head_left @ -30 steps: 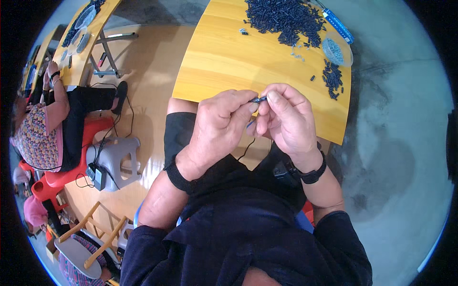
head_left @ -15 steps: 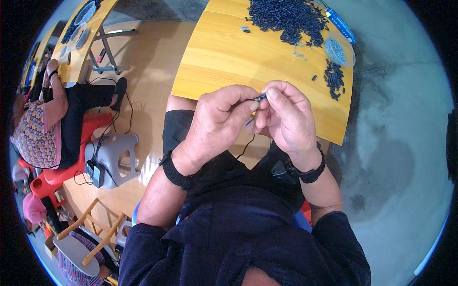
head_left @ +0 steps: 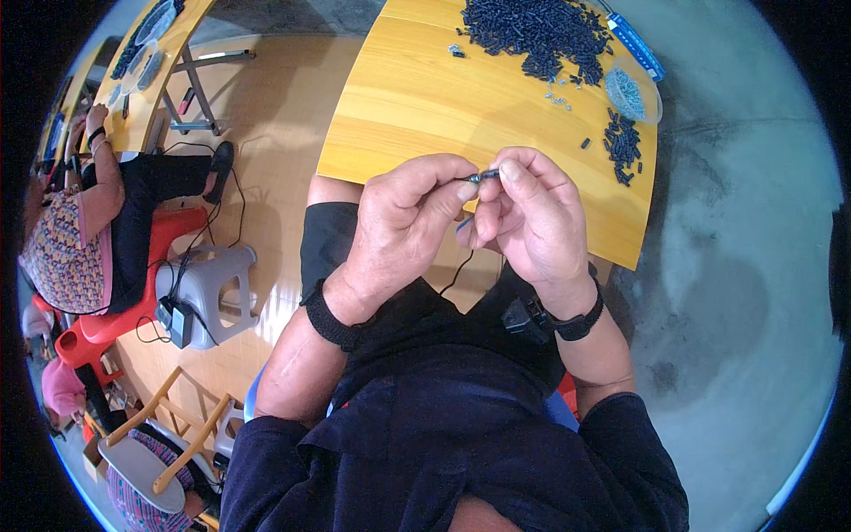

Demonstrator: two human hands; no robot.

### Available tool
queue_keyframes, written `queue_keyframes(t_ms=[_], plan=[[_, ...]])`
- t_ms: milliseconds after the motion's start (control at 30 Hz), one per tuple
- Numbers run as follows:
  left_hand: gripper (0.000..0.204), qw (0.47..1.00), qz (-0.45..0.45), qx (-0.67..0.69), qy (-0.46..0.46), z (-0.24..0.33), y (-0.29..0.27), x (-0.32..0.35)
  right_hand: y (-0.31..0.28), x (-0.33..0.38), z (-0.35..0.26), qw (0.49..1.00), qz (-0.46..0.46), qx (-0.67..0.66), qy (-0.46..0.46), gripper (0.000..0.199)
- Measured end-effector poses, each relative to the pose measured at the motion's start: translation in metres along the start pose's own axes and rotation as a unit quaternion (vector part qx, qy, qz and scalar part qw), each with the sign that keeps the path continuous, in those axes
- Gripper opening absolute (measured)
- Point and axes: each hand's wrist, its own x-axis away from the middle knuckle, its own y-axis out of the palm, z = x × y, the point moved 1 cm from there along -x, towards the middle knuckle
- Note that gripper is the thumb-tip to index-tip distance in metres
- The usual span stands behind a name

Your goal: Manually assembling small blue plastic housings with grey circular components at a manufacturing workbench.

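Note:
In front of my lap, near the table's front edge, both hands meet at thumb and fingertips. My left hand [head_left: 399, 226] pinches a small silvery metal piece [head_left: 474, 178], mostly covered by the fingers. Pinched in my right hand [head_left: 541, 213] is a small black cylinder [head_left: 490, 174], its left end touching or nearly touching the metal piece. A thin blue-and-dark stick-like thing [head_left: 464, 223] shows below the right fingers; what it is I cannot tell. On the table [head_left: 399, 106] lie a large heap of black cylinders [head_left: 536, 35] and a smaller pile [head_left: 622, 146] at the right.
A clear bowl of small silvery-blue parts [head_left: 628, 94] stands at the table's right edge, by a blue-and-white strip [head_left: 636, 46]. Loose metal bits [head_left: 558, 99] lie near the heap. At left, another person [head_left: 75, 230] sits at a second table, near a grey stool [head_left: 208, 288] with cables.
The left fingertips have drawn slightly left from the right ones, so more of the black cylinder and metal piece shows between them. The rest is much the same.

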Motion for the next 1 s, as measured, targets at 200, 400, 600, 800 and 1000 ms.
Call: queue_keyframes(t_ms=[200, 400, 600, 800, 1000], plan=[[0.010, 1.000, -0.006, 0.022, -0.011, 0.003, 0.002, 0.000, 0.000, 0.001, 0.001, 1.000, -0.001, -0.020, -0.001, 0.017], [0.010, 0.999, -0.012, 0.030, -0.010, -0.002, 0.002, 0.000, 0.002, 0.001, 0.001, 1.000, 0.004, -0.028, -0.004, 0.017], [0.011, 0.998, -0.011, 0.057, -0.019, -0.006, 0.002, 0.000, 0.004, 0.002, 0.001, 0.999, 0.001, -0.035, -0.015, 0.017], [0.010, 0.998, -0.017, 0.060, -0.019, -0.005, 0.002, -0.001, 0.004, 0.002, 0.001, 0.999, 0.003, -0.032, -0.021, 0.017], [0.012, 0.998, -0.026, 0.057, -0.013, -0.008, 0.000, 0.000, 0.004, 0.002, 0.002, 1.000, 0.002, -0.021, -0.023, 0.016]])
